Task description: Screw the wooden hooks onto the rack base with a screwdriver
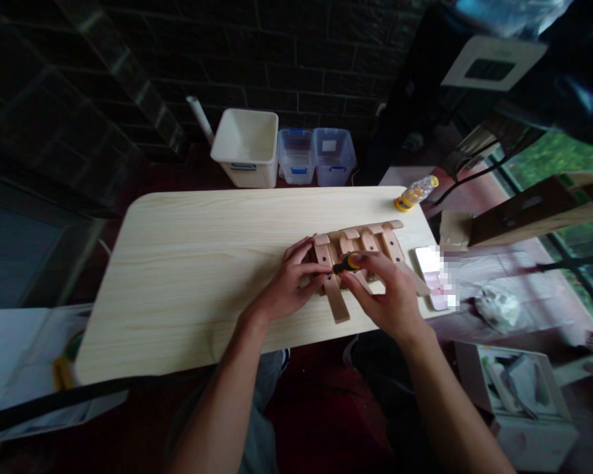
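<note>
Right hand [383, 289] closed around a screwdriver [346, 264] with a black and yellow handle, its tip toward the left hand [287, 284]. Left hand curled, gripping the end of a wooden rack [360, 245], fingers [310, 268] just beside the shaft. Rack flat on a pale wood table [178, 276], toward its right side. Beyond it, a plastic bottle [418, 192] on its side; past the far edge, a white basket [244, 148] and two clear bins [312, 157].
</note>
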Motion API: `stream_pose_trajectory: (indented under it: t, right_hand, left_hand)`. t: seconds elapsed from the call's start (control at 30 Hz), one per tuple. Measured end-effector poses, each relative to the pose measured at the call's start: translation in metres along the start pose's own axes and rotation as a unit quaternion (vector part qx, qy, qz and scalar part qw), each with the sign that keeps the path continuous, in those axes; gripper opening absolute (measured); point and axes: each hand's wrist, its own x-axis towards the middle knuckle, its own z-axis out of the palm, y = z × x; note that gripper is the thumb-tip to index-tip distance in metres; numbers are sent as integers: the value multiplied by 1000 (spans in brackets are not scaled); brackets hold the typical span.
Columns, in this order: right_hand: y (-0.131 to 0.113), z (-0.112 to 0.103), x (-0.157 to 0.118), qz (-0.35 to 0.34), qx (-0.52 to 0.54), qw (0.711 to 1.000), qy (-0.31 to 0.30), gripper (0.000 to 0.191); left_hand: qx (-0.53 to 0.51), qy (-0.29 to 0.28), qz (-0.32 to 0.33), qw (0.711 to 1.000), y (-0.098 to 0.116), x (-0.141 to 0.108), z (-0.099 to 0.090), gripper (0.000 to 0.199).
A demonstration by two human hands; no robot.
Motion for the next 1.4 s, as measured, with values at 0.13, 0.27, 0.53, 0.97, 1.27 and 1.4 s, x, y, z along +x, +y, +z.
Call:
stream_pose_trajectory:
  t: [0.13,0.27,0.53,0.97,1.27,1.4]
  right_hand:
    - [-1,0,0,-3,2,1000,0,36]
    - [-2,-1,1,3,6,1000,-2,35]
    - [-5,-3,3,1,5,1000,-3,36]
    - [-4,-6,3,-20,11,1000,-6,46]
    - [-6,-6,3,-8,11,1000,-2,39]
    - [-4,-5,2,-10,7,1000,0,39]
  left_hand:
    - [-2,-12,2,1000,0,0,-2,21]
    - [-6,9,-3,1000,1,1,0,18]
    - [-12,11,-12,1000,1,2,2,14]
    - [-19,-13,-11,1000,-1,1,0,18]
    - [-32,-14,-20,999,-1,1,1,17]
    - [-33,0,-18,999,-3,2,2,15]
